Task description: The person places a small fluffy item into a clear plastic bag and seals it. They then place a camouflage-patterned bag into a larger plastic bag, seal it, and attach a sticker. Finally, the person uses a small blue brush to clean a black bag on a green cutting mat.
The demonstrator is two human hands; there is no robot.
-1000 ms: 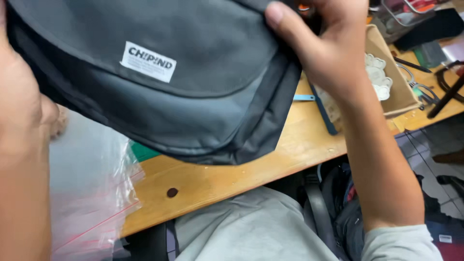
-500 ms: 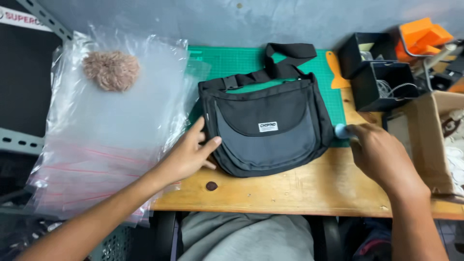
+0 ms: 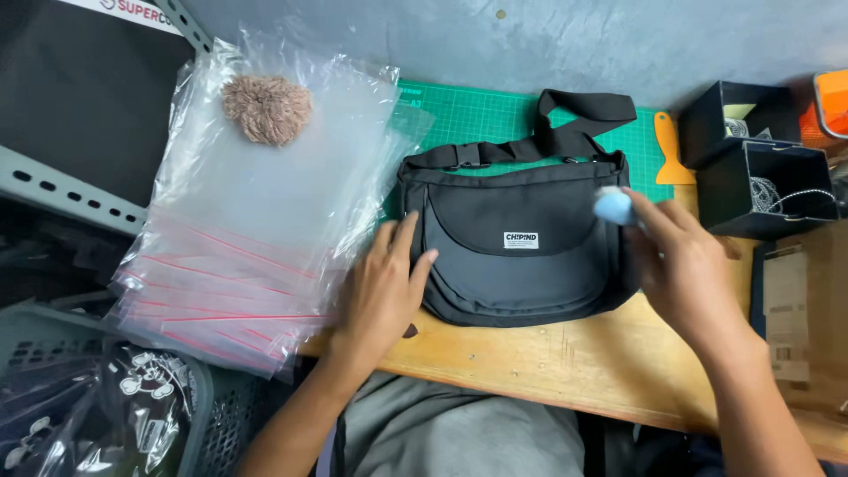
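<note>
Both hands are laid on a black sling bag (image 3: 517, 243), which lies flat on the green cutting mat (image 3: 459, 110) and wooden surface (image 3: 565, 362) near the front edge. The left hand (image 3: 380, 287) is spread open, its fingers pressed against the bag's left end. The right hand (image 3: 685, 269) is curled over the bag's right end, a small light-blue fluffy ball (image 3: 612, 205) pinched at its fingertips. A stack of clear zip bags (image 3: 238, 247) is seen at the left edge.

Stack of clear zip bags (image 3: 238, 238) with red seal lines lies at the table's left, a brown fluffy pompom (image 3: 266, 109) resting on top. Green cutting mat (image 3: 459, 115) lies against the grey wall; orange scraper (image 3: 671, 152) at its right edge. Two black open boxes (image 3: 760, 177) stand further right — the nearer one holds silver chain. Grey basket (image 3: 212, 415) sits low left.
</note>
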